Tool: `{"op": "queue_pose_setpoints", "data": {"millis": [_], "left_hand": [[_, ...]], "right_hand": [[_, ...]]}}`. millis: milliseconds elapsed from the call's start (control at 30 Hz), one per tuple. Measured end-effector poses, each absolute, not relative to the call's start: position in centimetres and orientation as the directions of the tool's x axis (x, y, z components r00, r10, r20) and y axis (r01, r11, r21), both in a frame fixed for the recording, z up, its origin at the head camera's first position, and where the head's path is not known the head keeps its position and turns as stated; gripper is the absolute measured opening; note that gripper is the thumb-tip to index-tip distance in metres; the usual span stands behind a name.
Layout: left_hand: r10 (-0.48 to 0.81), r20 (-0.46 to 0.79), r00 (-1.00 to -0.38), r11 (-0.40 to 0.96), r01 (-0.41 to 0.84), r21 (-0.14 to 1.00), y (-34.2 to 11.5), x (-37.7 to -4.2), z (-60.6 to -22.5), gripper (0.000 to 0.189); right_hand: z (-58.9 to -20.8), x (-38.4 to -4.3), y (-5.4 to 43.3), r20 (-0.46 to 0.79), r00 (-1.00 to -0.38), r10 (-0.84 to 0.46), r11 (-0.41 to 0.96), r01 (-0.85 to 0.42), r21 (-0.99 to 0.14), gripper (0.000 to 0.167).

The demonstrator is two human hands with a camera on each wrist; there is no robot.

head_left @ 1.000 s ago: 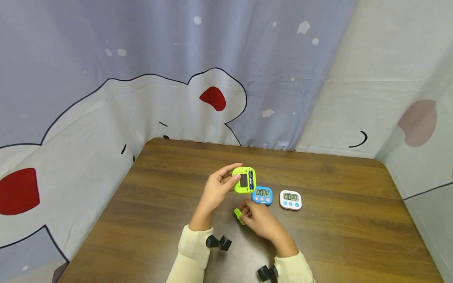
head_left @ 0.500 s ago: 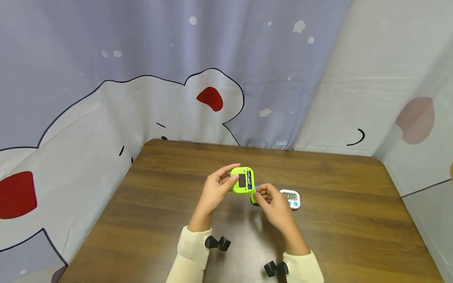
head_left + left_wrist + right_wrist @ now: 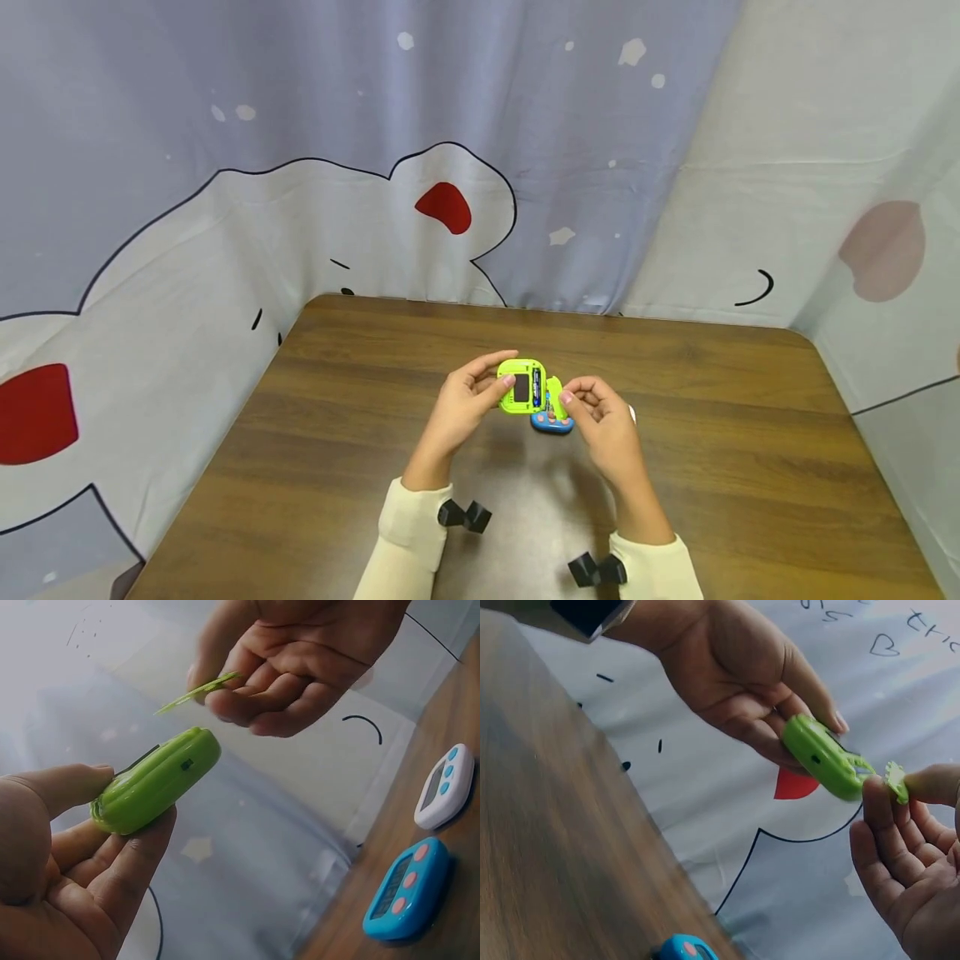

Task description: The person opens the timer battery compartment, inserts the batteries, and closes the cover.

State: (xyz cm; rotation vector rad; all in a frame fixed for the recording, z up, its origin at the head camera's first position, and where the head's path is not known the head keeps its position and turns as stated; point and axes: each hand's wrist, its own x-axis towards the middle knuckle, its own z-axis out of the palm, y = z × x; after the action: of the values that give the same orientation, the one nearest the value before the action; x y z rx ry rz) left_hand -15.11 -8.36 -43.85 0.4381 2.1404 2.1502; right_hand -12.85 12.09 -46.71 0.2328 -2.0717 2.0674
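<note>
My left hand (image 3: 461, 408) grips a lime-green digital timer (image 3: 509, 404) between thumb and fingers, its back turned toward the head camera. In the back lies an uncovered battery slot with a dark blue battery (image 3: 536, 387) in it. Just to the right, my right hand (image 3: 603, 425) pinches a thin green battery cover (image 3: 556, 398) by its edge. A small gap separates cover and timer in the left wrist view, where the cover (image 3: 196, 693) hovers over the timer (image 3: 157, 780). Behind the cover, a blue timer (image 3: 552, 423) rests on the table, partly hidden.
A white timer (image 3: 444, 786) with blue buttons lies beside the blue timer (image 3: 407, 889); my right hand hides most of it in the head view. The brown wooden table (image 3: 360, 400) is backed by a printed curtain (image 3: 337, 217).
My right hand has carried the battery cover up and away from me, from low over the table to beside the green timer. The left hand has stayed almost in place with the timer.
</note>
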Motion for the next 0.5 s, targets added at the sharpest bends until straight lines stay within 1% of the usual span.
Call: {"op": "queue_pose_setpoints", "data": {"millis": [67, 167, 500], "left_hand": [[0.263, 0.148, -0.953, -0.021, 0.148, 0.989, -8.21, -15.05, -43.82, 0.036], [0.272, 0.149, -0.951, -0.018, 0.15, 0.989, -7.97, -14.96, -43.76, 0.036], [0.302, 0.174, -0.937, -0.004, 0.182, 0.983, -7.53, -14.73, -43.68, 0.036]], "right_hand": [[-46.61, -12.78, 11.95, 0.234, -0.972, 0.021, 0.012, -0.234, -0.972, 0.014], [-46.59, -12.74, 11.78, 0.213, -0.976, 0.038, 0.014, -0.212, -0.977, 0.014], [-46.95, -12.92, 11.32, 0.154, -0.985, 0.083, -0.036, -0.157, -0.987, 0.016]]}}
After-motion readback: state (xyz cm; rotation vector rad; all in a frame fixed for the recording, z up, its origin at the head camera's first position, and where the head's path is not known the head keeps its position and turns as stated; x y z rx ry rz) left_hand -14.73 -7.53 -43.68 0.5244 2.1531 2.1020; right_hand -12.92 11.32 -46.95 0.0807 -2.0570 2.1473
